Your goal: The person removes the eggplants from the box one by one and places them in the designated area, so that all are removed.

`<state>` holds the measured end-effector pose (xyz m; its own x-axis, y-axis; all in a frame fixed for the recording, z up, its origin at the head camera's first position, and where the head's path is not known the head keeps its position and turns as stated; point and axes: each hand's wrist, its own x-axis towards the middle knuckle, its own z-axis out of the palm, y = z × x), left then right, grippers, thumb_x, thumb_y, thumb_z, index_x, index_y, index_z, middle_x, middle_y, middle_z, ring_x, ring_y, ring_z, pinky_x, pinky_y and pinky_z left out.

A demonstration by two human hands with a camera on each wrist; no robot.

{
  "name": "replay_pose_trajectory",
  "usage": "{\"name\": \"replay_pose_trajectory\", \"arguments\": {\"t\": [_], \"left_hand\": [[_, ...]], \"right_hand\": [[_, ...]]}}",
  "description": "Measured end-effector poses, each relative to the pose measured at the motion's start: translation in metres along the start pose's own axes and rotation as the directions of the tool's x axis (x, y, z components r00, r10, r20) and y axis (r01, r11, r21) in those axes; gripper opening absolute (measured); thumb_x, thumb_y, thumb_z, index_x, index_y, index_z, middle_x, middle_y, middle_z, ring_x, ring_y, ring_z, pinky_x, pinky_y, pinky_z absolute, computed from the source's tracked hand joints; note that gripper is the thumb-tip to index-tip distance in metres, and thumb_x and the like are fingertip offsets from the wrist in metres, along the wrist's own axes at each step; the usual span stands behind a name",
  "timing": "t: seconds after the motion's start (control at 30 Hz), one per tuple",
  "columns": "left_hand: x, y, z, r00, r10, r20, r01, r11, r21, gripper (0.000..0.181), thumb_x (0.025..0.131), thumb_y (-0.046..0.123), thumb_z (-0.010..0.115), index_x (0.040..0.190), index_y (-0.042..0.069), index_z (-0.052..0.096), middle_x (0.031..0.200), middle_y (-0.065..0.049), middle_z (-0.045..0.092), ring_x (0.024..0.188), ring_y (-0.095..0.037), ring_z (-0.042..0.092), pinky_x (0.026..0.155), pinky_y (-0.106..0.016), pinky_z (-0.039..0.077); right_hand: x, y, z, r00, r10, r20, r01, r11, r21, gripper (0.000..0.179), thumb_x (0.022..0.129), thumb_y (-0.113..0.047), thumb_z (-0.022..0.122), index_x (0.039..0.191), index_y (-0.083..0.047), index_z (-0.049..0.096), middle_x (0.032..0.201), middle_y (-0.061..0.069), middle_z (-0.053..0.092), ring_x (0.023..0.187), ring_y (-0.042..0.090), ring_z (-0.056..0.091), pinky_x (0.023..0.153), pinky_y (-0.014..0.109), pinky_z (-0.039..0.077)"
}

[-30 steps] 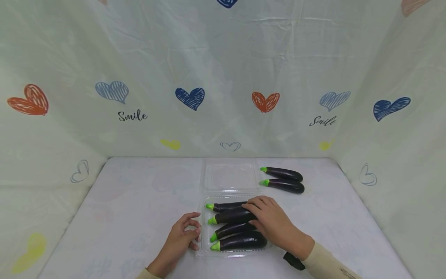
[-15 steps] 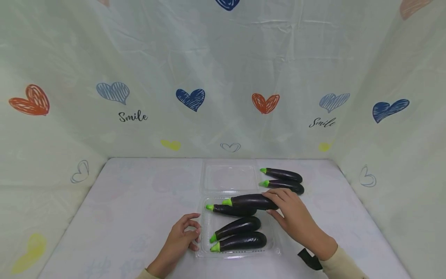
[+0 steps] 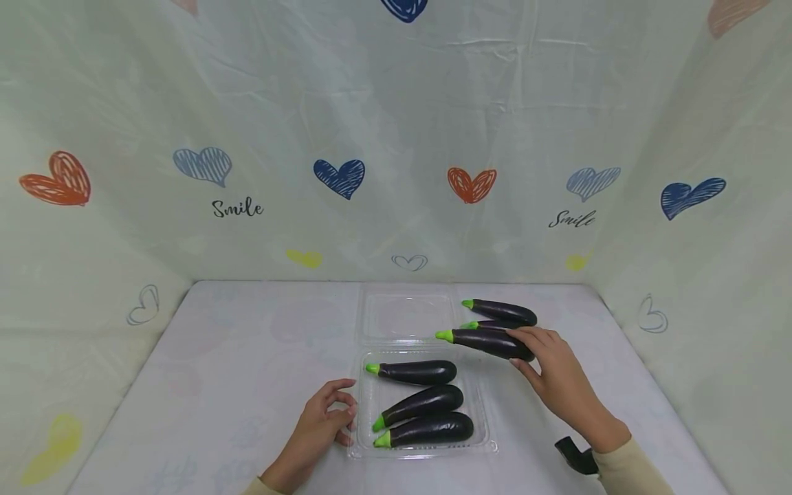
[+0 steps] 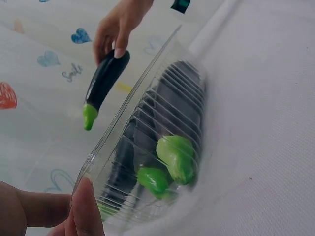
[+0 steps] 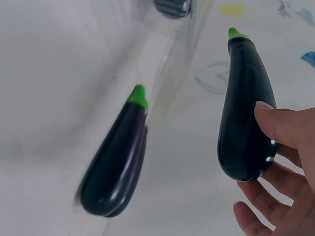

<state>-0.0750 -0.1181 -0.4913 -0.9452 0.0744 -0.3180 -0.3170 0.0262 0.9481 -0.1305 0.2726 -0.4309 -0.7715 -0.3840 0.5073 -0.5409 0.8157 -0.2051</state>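
Note:
My right hand [image 3: 559, 375] grips an eggplant [image 3: 485, 342] by its thick end, above the table to the right of the clear plastic clamshell container [image 3: 484, 412]. In the right wrist view the thumb lies across this dark, green-tipped eggplant [image 5: 246, 113] and the fingers are behind it. Three more eggplants lie in the container's base, a far one [image 3: 417, 372], a middle one [image 3: 423, 404] and a near one [image 3: 430, 428]. At the container's left edge, my left hand [image 3: 318, 419] pinches the rim [image 4: 106, 137] between thumb and finger.
Two eggplants lie on the white table at the back right, a farther one [image 3: 501, 311] and a nearer one [image 3: 489, 324] partly hidden by the held eggplant. The container's lid [image 3: 408, 313] lies opened flat behind its base. A heart-printed curtain [image 3: 396, 124] surrounds the table.
My right hand has lifted an eggplant out of the container and carried it right and back, near the two on the table. The left hand has stayed at the container's edge.

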Motion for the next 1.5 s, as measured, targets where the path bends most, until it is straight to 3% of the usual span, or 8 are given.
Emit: {"name": "replay_pose_trajectory", "arguments": {"t": [0.2, 0.53, 0.97, 1.27, 1.5], "left_hand": [[0.000, -0.001, 0.000, 1.000, 0.001, -0.001, -0.001, 1.000, 0.000, 0.051, 0.098, -0.007, 0.062, 0.146, -0.007, 0.046, 0.105, -0.009, 0.059, 0.075, -0.018, 0.061, 0.056, -0.028, 0.057], [-0.002, 0.004, 0.001, 1.000, -0.005, -0.003, 0.005, 1.000, 0.007, 0.050, 0.098, -0.007, 0.062, 0.145, -0.006, 0.047, 0.107, -0.012, 0.059, 0.075, -0.017, 0.062, 0.056, -0.028, 0.058], [-0.001, 0.002, 0.001, 1.000, 0.003, -0.008, -0.003, 1.000, 0.014, 0.050, 0.099, -0.007, 0.063, 0.146, -0.006, 0.047, 0.107, -0.011, 0.060, 0.073, -0.018, 0.062, 0.056, -0.028, 0.057], [-0.001, 0.003, 0.000, 1.000, 0.010, 0.006, -0.010, 1.000, 0.008, 0.050, 0.099, -0.007, 0.063, 0.146, -0.007, 0.046, 0.107, -0.011, 0.060, 0.073, -0.017, 0.062, 0.056, -0.027, 0.058], [-0.001, 0.000, 0.001, 1.000, 0.014, -0.002, -0.014, 1.000, 0.006, 0.050, 0.099, -0.006, 0.063, 0.146, -0.007, 0.047, 0.107, -0.011, 0.060, 0.074, -0.019, 0.062, 0.056, -0.028, 0.057]], "right_hand": [[-0.010, 0.018, 0.000, 0.997, 0.071, -0.005, -0.071, 0.997, -0.003, 0.053, 0.080, 0.003, 0.088, 0.129, 0.000, 0.068, 0.124, 0.020, 0.068, 0.113, 0.044, 0.062, 0.091, 0.061, 0.052], [-0.024, 0.041, 0.011, 0.979, 0.186, 0.081, -0.186, 0.983, -0.008, 0.050, 0.086, 0.001, 0.084, 0.132, 0.004, 0.064, 0.125, 0.025, 0.067, 0.115, 0.049, 0.061, 0.093, 0.065, 0.051], [-0.037, 0.064, 0.020, 0.962, 0.253, 0.106, -0.255, 0.967, 0.000, 0.049, 0.087, 0.002, 0.082, 0.132, 0.006, 0.064, 0.127, 0.029, 0.066, 0.115, 0.051, 0.060, 0.094, 0.066, 0.050], [-0.036, 0.072, 0.031, 0.960, 0.231, 0.160, -0.220, 0.972, -0.084, 0.048, 0.086, -0.002, 0.084, 0.129, 0.008, 0.065, 0.122, 0.027, 0.068, 0.112, 0.049, 0.061, 0.094, 0.064, 0.051], [-0.032, 0.068, 0.037, 0.980, 0.169, 0.102, -0.153, 0.978, -0.144, 0.048, 0.081, 0.001, 0.087, 0.125, 0.007, 0.068, 0.117, 0.025, 0.068, 0.106, 0.048, 0.063, 0.085, 0.061, 0.054]]}}
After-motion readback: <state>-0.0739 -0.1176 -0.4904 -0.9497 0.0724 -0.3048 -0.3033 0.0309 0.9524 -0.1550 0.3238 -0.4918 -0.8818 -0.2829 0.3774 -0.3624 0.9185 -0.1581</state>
